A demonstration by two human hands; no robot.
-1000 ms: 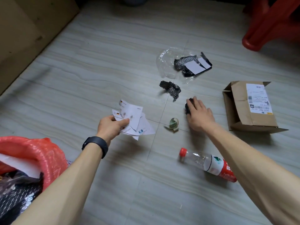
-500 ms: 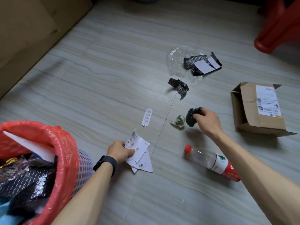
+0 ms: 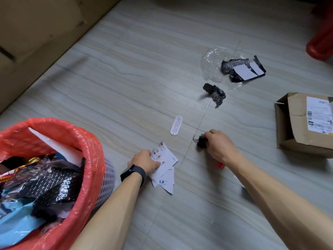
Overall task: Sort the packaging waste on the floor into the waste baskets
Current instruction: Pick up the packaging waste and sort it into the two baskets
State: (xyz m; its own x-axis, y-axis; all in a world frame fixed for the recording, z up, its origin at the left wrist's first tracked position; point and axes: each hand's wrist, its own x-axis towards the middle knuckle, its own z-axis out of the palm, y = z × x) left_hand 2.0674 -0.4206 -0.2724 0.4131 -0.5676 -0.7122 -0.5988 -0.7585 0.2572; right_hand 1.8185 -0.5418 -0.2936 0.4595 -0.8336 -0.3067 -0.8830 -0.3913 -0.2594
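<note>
Both have drifted basketward since a second ago: left hand pinching paper slips just right of the basket, right hand curled round a black wad farther right, so left's nearer.

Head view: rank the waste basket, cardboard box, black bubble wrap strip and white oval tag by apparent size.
Largest to smallest:
waste basket, nearest the camera, so inflated
cardboard box, cut off at the frame edge
black bubble wrap strip
white oval tag, only slightly smaller
</note>
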